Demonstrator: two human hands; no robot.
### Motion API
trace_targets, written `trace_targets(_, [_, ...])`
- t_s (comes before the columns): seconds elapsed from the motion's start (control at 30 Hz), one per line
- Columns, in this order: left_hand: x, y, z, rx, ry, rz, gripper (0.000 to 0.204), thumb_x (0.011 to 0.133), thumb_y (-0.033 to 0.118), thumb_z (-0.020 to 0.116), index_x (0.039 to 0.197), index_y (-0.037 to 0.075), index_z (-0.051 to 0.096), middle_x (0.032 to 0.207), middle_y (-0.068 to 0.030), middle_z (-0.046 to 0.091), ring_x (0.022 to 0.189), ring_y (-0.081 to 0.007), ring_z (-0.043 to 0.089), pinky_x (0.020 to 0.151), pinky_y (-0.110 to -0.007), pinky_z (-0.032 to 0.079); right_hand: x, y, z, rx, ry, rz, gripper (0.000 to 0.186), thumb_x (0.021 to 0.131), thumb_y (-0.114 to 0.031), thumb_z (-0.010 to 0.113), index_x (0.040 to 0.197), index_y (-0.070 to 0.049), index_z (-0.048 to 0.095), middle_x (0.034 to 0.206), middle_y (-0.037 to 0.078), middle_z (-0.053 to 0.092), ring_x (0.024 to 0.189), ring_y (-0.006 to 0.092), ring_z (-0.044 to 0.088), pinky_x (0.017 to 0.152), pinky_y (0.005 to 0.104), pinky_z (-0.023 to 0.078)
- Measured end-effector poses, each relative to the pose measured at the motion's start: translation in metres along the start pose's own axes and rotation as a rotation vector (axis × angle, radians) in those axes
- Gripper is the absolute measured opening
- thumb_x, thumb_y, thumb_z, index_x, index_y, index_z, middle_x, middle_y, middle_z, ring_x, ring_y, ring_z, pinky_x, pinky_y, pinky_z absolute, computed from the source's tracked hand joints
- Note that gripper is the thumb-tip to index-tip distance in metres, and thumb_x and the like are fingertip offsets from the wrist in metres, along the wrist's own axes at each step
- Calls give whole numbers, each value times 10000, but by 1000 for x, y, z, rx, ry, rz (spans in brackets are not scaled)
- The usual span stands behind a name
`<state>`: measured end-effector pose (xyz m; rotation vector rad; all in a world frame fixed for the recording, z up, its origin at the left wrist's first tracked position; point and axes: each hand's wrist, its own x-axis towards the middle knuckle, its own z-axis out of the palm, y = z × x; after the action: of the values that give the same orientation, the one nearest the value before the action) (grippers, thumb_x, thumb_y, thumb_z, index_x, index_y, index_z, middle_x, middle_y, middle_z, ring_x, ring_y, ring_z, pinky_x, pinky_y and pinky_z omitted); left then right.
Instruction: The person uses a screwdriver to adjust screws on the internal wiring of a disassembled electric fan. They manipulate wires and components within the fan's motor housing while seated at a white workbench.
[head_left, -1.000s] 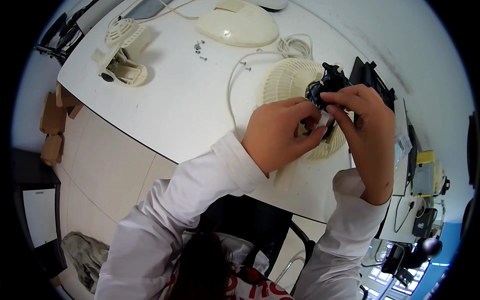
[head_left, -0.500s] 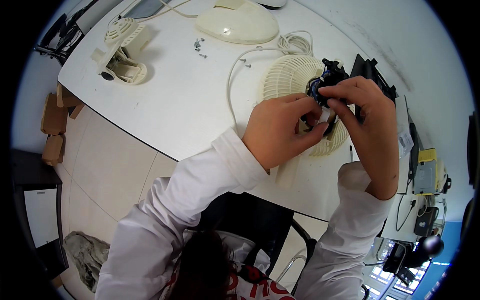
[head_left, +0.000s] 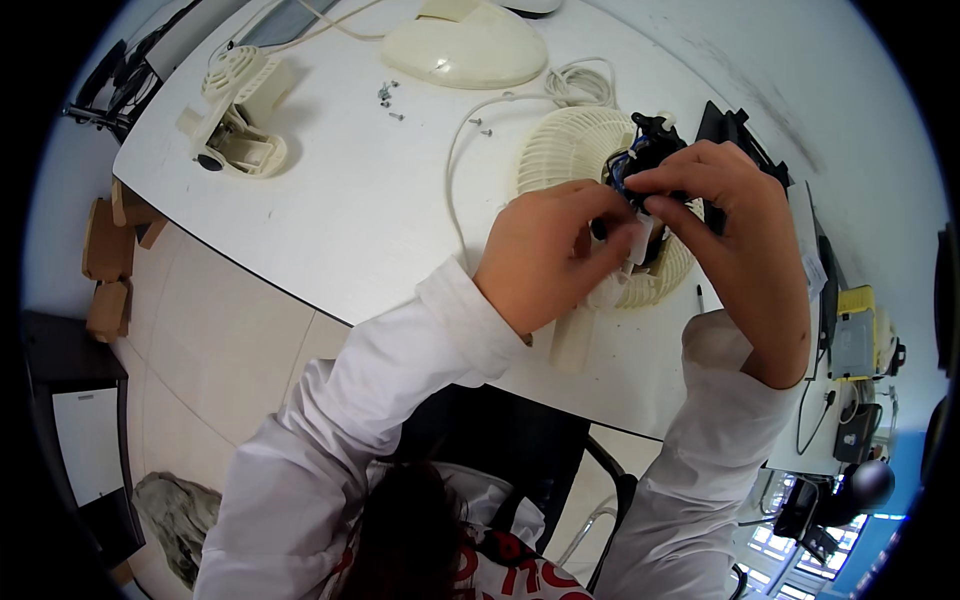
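A black fan motor (head_left: 652,150) with blue wires stands on a cream fan grille (head_left: 560,148) at the right of the table. My left hand (head_left: 548,255) is closed at the motor's near side, its thumb and forefinger at a small whitish translucent piece (head_left: 641,242); these fingertips are slightly smeared. Over the motor's right side, my right hand (head_left: 735,200) pinches thumb and forefinger beside the wires. What lies between those fingertips is too small to make out. Both hands cover much of the motor's lower part.
A cream plastic fan stand part (head_left: 240,115) lies at the far left, a rounded cream cover (head_left: 465,45) at the back. Several screws (head_left: 387,93) are scattered between them. A coiled cable (head_left: 583,85) runs beside the grille. Black parts (head_left: 740,135) lie by the wall.
My left fingers have shifted slightly left and down, and more of the whitish piece shows below them. My right hand keeps its pinch by the wires. The whole view has shifted a little.
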<state>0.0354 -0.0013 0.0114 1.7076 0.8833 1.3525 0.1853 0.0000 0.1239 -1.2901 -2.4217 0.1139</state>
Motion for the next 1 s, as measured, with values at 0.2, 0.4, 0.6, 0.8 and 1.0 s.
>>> trace_targets(0.2, [2, 3, -3, -12, 94, 33, 236, 795, 28, 701, 1027, 40, 656, 895, -32, 657, 647, -87, 545, 587, -219, 431, 0, -2, -2, 55, 13, 29, 197, 732, 6, 690, 925, -35, 690, 766, 35, 650, 724, 159, 520, 671, 272, 421])
trace_targets(0.4, [5, 1, -3, -44, 75, 51, 339, 795, 4, 686, 1127, 60, 642, 971, -26, 675, 678, -75, 551, 596, -210, 429, 2, -1, -6, 115, 5, 120, 309, 696, -4, 731, 948, -50, 558, 718, 23, 654, 660, 130, 460, 639, 257, 394])
trace_targets(0.6, [6, 5, -1, -33, 62, 83, 312, 799, -9, 670, 1107, 39, 644, 978, -26, 679, 686, -70, 557, 599, -210, 433, -1, 3, -2, 143, 66, 85, 358, 706, -13, 733, 1006, -53, 540, 702, 17, 658, 656, 118, 460, 626, 244, 383])
trace_targets(0.8, [7, 1, -1, 6, 89, 130, 250, 798, -14, 668, 1043, 27, 643, 1007, -32, 677, 674, -63, 548, 593, -201, 428, -15, 3, 1, 152, 218, 115, 345, 750, -51, 724, 1060, -60, 571, 798, 29, 672, 633, 143, 497, 607, 262, 419])
trace_targets(1.0, [7, -1, -1, -53, 34, 95, 223, 814, -27, 650, 1033, 12, 630, 1023, -41, 672, 672, -46, 545, 593, -186, 420, -57, -4, 45, 216, 394, 282, 281, 769, -122, 746, 1014, -71, 617, 803, 22, 650, 609, 147, 521, 561, 267, 438])
